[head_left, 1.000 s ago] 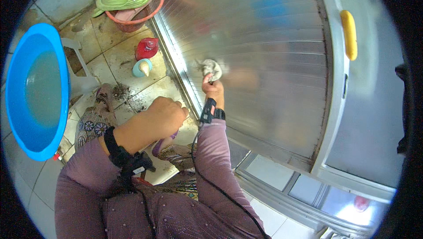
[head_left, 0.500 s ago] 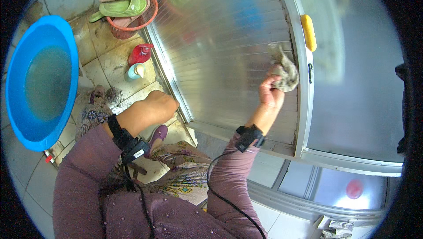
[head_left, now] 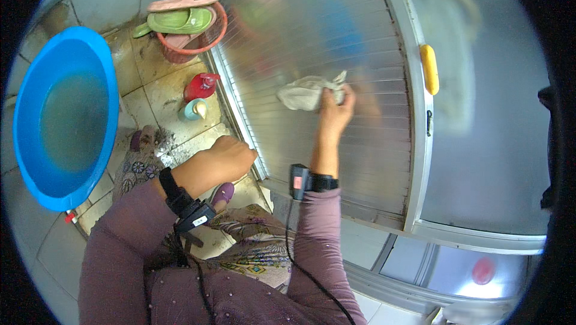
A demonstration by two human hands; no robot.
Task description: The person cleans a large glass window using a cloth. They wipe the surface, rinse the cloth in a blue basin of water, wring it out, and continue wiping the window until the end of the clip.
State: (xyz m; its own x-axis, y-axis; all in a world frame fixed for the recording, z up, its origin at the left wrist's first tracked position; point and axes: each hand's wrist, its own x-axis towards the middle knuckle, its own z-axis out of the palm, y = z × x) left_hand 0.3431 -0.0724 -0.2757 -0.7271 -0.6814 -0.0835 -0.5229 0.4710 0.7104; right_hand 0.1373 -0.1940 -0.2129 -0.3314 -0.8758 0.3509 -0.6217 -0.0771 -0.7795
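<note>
My right hand [head_left: 337, 108] pinches a crumpled, greyish-white rag [head_left: 305, 92] against the ribbed, translucent door panel [head_left: 282, 145]. The rag spreads out to the left of my fingers. My left hand [head_left: 231, 158] is closed in a fist beside the metal door frame [head_left: 231, 94] on the panel's left side. Its curled fingers face away, so what they hold, if anything, is hidden. Both wrists carry black straps with small cabled boxes.
A blue basin [head_left: 109, 139] of murky water stands at the left. Along the tiled floor are a red pump bottle [head_left: 201, 87], a pale blue bottle [head_left: 193, 110] and an orange basket [head_left: 178, 55] topped with slippers [head_left: 182, 21]. A yellow handle [head_left: 429, 69] sits on the right frame.
My right hand has swept the rag leftward across the panel, away from the right-hand frame. The left fist stays beside the left frame, and the view has shifted slightly.
</note>
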